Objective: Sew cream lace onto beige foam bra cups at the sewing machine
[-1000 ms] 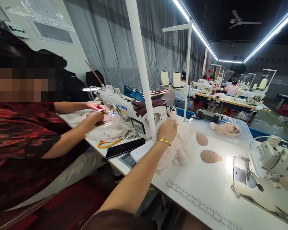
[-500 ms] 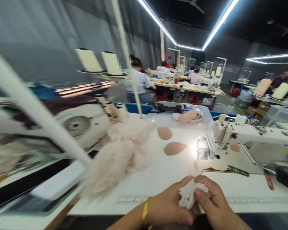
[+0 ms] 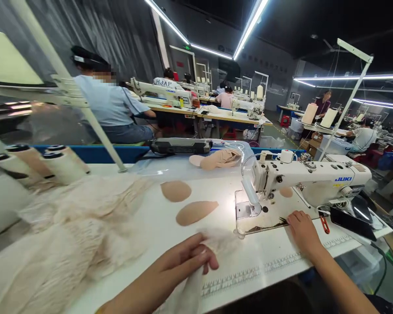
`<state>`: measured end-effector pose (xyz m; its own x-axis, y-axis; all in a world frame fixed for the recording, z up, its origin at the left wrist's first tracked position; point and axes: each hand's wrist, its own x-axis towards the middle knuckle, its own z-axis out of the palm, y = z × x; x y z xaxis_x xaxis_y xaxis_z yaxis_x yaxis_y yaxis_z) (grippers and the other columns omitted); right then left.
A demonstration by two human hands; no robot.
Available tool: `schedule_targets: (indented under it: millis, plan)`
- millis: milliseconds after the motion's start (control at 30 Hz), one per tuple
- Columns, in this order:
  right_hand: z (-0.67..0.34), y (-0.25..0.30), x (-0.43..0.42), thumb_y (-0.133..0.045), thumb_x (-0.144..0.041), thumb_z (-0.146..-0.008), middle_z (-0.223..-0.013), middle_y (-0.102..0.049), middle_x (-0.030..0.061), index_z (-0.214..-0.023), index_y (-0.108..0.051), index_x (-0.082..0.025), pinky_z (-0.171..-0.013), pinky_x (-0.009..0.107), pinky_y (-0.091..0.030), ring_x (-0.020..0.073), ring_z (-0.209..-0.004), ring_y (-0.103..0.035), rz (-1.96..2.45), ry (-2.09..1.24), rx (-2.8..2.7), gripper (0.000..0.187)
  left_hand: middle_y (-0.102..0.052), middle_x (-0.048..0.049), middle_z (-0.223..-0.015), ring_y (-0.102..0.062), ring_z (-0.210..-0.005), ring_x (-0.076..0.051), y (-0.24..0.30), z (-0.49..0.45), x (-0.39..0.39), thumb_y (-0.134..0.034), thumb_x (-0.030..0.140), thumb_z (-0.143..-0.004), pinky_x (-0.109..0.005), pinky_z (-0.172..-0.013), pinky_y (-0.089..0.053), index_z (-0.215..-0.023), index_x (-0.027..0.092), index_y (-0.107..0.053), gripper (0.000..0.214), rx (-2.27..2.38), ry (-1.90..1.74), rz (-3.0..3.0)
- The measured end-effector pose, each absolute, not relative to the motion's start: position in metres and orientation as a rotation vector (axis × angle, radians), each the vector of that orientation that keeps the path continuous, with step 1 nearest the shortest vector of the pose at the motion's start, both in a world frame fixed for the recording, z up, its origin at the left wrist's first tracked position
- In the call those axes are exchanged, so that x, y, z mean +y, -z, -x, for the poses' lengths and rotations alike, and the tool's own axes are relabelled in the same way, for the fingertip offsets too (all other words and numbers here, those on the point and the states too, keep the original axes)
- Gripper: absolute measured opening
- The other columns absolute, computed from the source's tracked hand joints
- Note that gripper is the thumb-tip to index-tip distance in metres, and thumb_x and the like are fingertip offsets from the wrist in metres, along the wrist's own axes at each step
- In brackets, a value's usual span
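My left hand (image 3: 183,264) rests near the table's front edge with its fingers curled on a thin piece of pale lace fabric (image 3: 186,292) that hangs over the edge. My right hand (image 3: 303,231) lies on the table in front of the white sewing machine (image 3: 311,181), fingertips beside small dark scissors (image 3: 275,223) on the machine bed; I cannot see whether it grips them. Two beige bra cups (image 3: 196,211) lie in the middle of the table. A heap of cream lace (image 3: 68,235) covers the left side.
Thread cones (image 3: 57,163) stand at the left by a white thread-stand pole (image 3: 85,113). More beige pieces (image 3: 218,159) lie in a clear tray at the back. A black phone (image 3: 350,220) lies right of the machine. Other people sit at sewing tables (image 3: 212,115) beyond.
My view has swung right. My hands, together on a small lace piece half a second ago, have parted: the right hand has moved to the machine bed, the left keeps the lace.
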<state>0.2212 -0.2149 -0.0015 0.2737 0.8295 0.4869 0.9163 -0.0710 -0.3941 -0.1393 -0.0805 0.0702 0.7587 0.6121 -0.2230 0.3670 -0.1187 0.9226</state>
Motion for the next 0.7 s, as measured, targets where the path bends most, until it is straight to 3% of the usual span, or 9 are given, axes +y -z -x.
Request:
schedule_targets:
  millis: [133,200,267,333,467,600,700]
  plan:
    - [-0.184,-0.007,-0.216,-0.031,-0.034,-0.111,-0.065,-0.059,-0.0019,-0.093,-0.056,-0.023,-0.056,0.028,-0.047,0.0179,-0.055,-0.058,1.837,-0.007,-1.636,0.033,-0.076,-0.0049,-0.088,-0.061,-0.087,-0.022,-0.069,0.104,-0.092,-0.071,0.059,-0.081,-0.037,-0.088,-0.044,-0.09,0.023,-0.045,0.045,0.564,-0.25,-1.548]
    - [-0.161,-0.019,-0.217,-0.037,-0.038,-0.111,-0.071,-0.064,-0.0028,-0.111,-0.057,-0.024,-0.056,0.026,-0.048,0.0167,-0.059,-0.062,1.724,-0.153,-1.763,0.024,-0.075,-0.0055,-0.085,-0.061,-0.083,-0.02,-0.064,0.095,-0.091,-0.075,0.054,-0.08,-0.035,-0.082,-0.042,-0.09,0.023,-0.042,0.046,0.531,-0.27,-1.48]
    - [-0.139,-0.031,-0.216,-0.046,-0.041,-0.109,-0.088,-0.071,0.0018,-0.121,-0.057,-0.024,-0.064,0.027,-0.051,0.0179,-0.07,-0.067,1.57,-0.144,-1.923,0.024,-0.075,-0.006,-0.088,-0.06,-0.08,-0.018,-0.058,0.092,-0.089,-0.077,0.052,-0.079,-0.034,-0.079,-0.041,-0.09,0.023,-0.041,0.048,0.507,-0.277,-1.425]
    - [-0.123,-0.04,-0.212,-0.047,-0.04,-0.109,-0.092,-0.073,0.0054,-0.114,-0.063,-0.023,-0.066,0.029,-0.049,0.0193,-0.073,-0.067,1.482,0.108,-2.031,0.024,-0.074,-0.005,-0.093,-0.061,-0.081,-0.017,-0.054,0.092,-0.087,-0.081,0.051,-0.077,-0.034,-0.08,-0.043,-0.089,0.023,-0.039,0.052,0.479,-0.284,-1.372]
    - [-0.103,-0.042,-0.197,-0.049,-0.032,-0.109,-0.069,-0.065,0.0025,-0.087,-0.066,-0.023,-0.061,0.032,-0.039,0.0188,-0.061,-0.058,1.488,0.613,-2.129,0.029,-0.065,-0.0018,-0.097,-0.061,-0.089,-0.017,-0.048,0.091,-0.089,-0.086,0.048,-0.074,-0.035,-0.083,-0.049,-0.087,0.022,-0.04,0.054,0.44,-0.347,-1.307]
    - [-0.088,-0.037,-0.189,-0.043,-0.021,-0.109,-0.069,-0.064,0.0016,-0.085,-0.066,-0.025,-0.064,0.031,-0.037,0.0181,-0.063,-0.058,1.485,0.665,-2.162,0.033,-0.064,-0.0042,-0.104,-0.062,-0.087,-0.016,-0.046,0.089,-0.091,-0.081,0.04,-0.076,-0.033,-0.078,-0.05,-0.096,0.019,-0.049,0.043,0.389,-0.353,-1.374]
    - [-0.096,-0.031,-0.193,-0.044,-0.026,-0.109,-0.068,-0.063,0.0014,-0.079,-0.062,-0.024,-0.064,0.031,-0.037,0.0174,-0.062,-0.059,1.516,0.596,-2.121,0.035,-0.068,-0.005,-0.106,-0.063,-0.077,-0.016,-0.057,0.106,-0.079,-0.071,0.032,-0.078,-0.031,-0.071,-0.05,-0.11,0.019,-0.055,0.038,0.484,-0.242,-1.598]
